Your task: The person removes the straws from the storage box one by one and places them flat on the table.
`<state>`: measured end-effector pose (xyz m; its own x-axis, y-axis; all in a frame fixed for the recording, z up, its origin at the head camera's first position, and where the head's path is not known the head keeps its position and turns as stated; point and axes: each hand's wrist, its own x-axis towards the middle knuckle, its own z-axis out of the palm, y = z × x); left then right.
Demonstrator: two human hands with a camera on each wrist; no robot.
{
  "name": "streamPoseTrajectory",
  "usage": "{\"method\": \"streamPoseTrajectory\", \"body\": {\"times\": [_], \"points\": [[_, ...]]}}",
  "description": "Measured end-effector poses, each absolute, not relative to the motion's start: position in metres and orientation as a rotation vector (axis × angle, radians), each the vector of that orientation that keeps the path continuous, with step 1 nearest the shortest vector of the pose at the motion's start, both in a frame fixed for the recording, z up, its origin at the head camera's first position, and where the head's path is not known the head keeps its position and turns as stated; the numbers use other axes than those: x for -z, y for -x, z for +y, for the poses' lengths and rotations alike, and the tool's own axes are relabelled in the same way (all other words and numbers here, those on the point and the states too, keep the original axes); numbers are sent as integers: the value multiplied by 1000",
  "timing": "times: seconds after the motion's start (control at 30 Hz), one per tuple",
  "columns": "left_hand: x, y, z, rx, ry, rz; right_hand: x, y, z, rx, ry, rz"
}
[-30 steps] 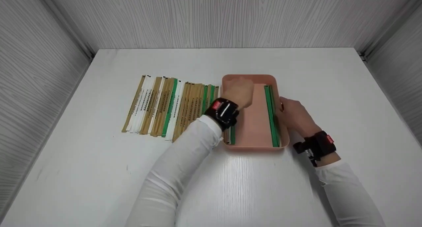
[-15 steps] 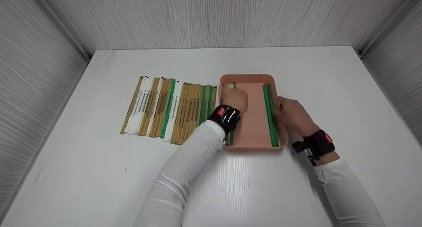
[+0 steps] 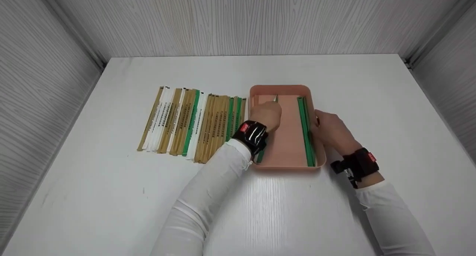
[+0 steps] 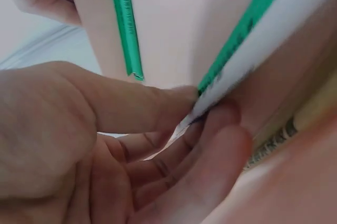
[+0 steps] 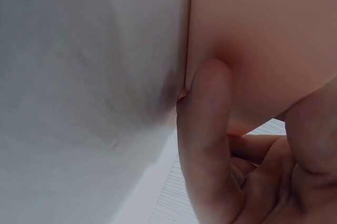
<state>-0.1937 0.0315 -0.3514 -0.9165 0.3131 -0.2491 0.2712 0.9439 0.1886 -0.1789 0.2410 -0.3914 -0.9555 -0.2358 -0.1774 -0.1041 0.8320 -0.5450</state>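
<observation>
Inside the pink tray [image 3: 288, 137], my left hand [image 3: 267, 114] pinches a white paper-wrapped straw [image 4: 274, 40] and a green wrapped straw [image 4: 242, 40] between thumb and fingers. In the head view the hand covers most of both, with the tip showing past the knuckles. My right hand [image 3: 333, 131] grips the tray's right wall. One of its fingers [image 5: 208, 134] lies against the outer wall in the right wrist view. Along the inner right side lie green wrapped straws [image 3: 305, 131].
Left of the tray, a row of brown wrapped straws [image 3: 212, 126], white wrapped straws [image 3: 158, 122] and green wrapped straws [image 3: 191, 122] lies side by side on the white table [image 3: 111, 196]. Grey wood-grain panels [image 3: 238, 22] stand at the back and sides.
My left hand has drawn back toward me inside the tray, and the straw tip has shifted right, away from the left wall. My right hand stays at the tray's right wall.
</observation>
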Motion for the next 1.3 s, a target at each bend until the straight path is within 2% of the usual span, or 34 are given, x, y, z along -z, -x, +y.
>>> {"method": "streamPoseTrajectory", "body": {"times": [0.23,0.6,0.97,1.3], "points": [[341,190,22,-447,-515,2852,389,178,239,813,214,2751],[309,178,-25,-883,-399,2851,385,178,240,821,202,2752],[287,167,-83,-356,-276,3055,386,180,240,829,217,2739],[280,164,-159,-903,-25,3063,389,180,240,850,197,2713]]}}
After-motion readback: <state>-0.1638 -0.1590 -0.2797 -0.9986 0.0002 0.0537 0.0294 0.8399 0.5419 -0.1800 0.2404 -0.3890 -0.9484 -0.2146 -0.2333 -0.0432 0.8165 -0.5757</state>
